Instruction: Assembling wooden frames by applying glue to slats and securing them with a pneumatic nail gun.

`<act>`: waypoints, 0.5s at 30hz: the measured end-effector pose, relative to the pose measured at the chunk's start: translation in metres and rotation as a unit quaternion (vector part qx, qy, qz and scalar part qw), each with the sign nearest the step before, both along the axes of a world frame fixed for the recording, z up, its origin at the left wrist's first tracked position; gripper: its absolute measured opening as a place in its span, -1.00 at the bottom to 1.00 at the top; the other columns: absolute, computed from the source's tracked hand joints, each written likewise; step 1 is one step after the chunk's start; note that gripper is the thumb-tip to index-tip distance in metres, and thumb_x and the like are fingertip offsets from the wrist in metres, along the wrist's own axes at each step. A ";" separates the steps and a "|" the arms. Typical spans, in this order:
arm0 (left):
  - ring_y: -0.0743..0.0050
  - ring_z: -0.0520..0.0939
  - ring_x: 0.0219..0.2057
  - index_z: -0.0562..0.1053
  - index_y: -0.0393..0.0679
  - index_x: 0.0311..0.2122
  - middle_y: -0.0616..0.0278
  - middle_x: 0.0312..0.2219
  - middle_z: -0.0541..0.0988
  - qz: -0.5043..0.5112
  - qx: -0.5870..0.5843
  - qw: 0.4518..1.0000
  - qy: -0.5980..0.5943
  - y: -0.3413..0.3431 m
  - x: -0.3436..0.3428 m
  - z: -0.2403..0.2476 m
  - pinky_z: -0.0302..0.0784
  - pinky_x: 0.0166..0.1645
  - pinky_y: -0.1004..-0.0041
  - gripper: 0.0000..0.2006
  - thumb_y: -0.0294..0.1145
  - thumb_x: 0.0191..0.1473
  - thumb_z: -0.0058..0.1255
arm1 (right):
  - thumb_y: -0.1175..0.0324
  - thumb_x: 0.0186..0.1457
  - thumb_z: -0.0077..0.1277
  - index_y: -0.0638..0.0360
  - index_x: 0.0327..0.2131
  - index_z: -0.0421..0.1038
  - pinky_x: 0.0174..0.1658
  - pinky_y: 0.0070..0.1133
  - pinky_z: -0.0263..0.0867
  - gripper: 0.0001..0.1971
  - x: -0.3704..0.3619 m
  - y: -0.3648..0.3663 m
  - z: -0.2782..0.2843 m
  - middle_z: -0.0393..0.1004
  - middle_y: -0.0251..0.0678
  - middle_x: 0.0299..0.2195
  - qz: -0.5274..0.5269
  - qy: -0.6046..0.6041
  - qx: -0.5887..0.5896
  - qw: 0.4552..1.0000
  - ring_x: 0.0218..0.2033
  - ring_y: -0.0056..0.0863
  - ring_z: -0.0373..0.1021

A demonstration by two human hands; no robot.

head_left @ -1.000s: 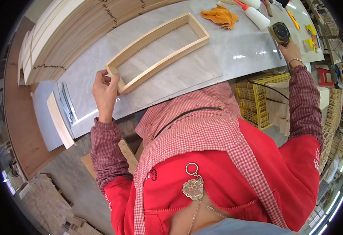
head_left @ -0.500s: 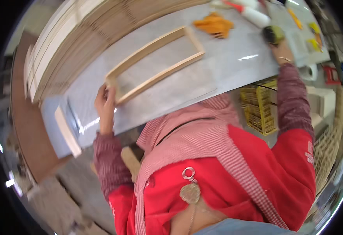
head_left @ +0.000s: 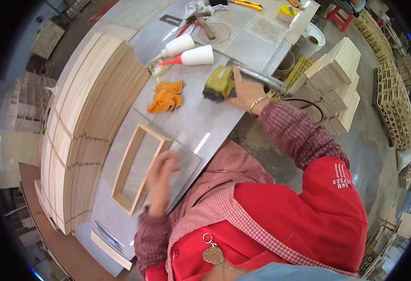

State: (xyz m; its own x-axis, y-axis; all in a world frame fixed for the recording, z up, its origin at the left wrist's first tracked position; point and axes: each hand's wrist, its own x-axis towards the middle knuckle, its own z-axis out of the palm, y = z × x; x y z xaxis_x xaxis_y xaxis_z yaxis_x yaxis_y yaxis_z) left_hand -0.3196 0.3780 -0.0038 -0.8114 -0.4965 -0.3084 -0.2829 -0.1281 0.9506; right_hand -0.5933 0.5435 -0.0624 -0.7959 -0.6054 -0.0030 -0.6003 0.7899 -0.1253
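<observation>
A rectangular wooden frame (head_left: 131,168) lies flat on the grey tabletop (head_left: 201,117). My left hand (head_left: 161,175) rests at the frame's near long side, blurred by motion; whether it grips the wood is unclear. My right hand (head_left: 244,91) is closed on the handle of a yellow-green pneumatic nail gun (head_left: 219,84), which sits on the table to the right of the frame. An orange rag (head_left: 167,96) lies between frame and nail gun.
A tall bundle of wooden slats (head_left: 83,126) lines the table's left side. Two white glue bottles (head_left: 191,54) with red tips, a hammer (head_left: 201,23) and a tape roll (head_left: 286,11) lie farther back. Stacked wood blocks (head_left: 339,79) and a yellow crate (head_left: 299,70) stand right.
The view has swung, so the table appears turned. My left hand has moved along the frame's edge. My right hand stays closed on the nail gun.
</observation>
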 end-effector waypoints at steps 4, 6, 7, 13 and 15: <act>0.36 0.49 -0.18 0.28 -0.29 0.00 0.11 -0.15 0.46 -0.070 0.309 0.948 0.041 0.053 -0.084 -0.040 0.40 -0.10 0.47 -0.63 -0.33 0.12 -0.11 | 0.07 -0.15 0.00 0.26 0.14 -0.16 -0.56 -0.41 0.29 -0.16 0.030 0.000 0.002 0.47 -0.09 -0.52 0.076 -0.037 -0.078 0.993 -0.59 -0.13 0.41; 0.38 0.49 -0.19 0.30 -0.27 -0.02 0.14 -0.17 0.47 -0.070 0.358 0.930 0.051 0.068 -0.113 -0.046 0.41 -0.11 0.47 -0.65 -0.33 0.13 -0.11 | 0.06 -0.12 -0.04 0.24 0.15 -0.16 -0.54 -0.39 0.29 -0.18 0.038 0.008 0.003 0.48 -0.09 -0.52 0.109 -0.073 -0.097 0.987 -0.58 -0.11 0.41; 0.40 0.50 -0.19 0.31 -0.27 -0.03 0.15 -0.18 0.48 -0.055 0.389 0.918 0.050 0.073 -0.120 -0.052 0.42 -0.11 0.48 -0.66 -0.34 0.13 -0.10 | 0.05 -0.10 -0.06 0.23 0.15 -0.16 -0.53 -0.38 0.30 -0.19 0.039 0.011 0.003 0.48 -0.08 -0.51 0.126 -0.106 -0.094 0.982 -0.57 -0.11 0.42; 0.46 0.53 -0.23 0.35 -0.25 -0.07 0.20 -0.23 0.52 0.014 0.471 0.881 0.032 0.073 -0.137 -0.063 0.45 -0.13 0.51 -0.71 -0.36 0.11 -0.07 | 0.08 -0.06 -0.11 -0.09 -0.23 0.44 -0.38 -0.40 0.33 -0.68 -0.047 0.017 0.049 0.51 -0.30 -0.45 0.136 -0.241 -0.103 0.955 -0.45 -0.18 0.42; 0.48 0.54 -0.26 0.36 -0.25 -0.10 0.21 -0.24 0.52 0.028 0.466 0.884 0.006 0.073 -0.138 -0.060 0.46 -0.14 0.53 -0.73 -0.37 0.11 -0.06 | 0.10 -0.05 -0.12 -0.01 -0.29 0.47 -0.35 -0.45 0.31 -0.69 -0.126 0.011 0.035 0.52 -0.29 -0.44 0.043 -0.149 -0.224 0.962 -0.45 -0.21 0.41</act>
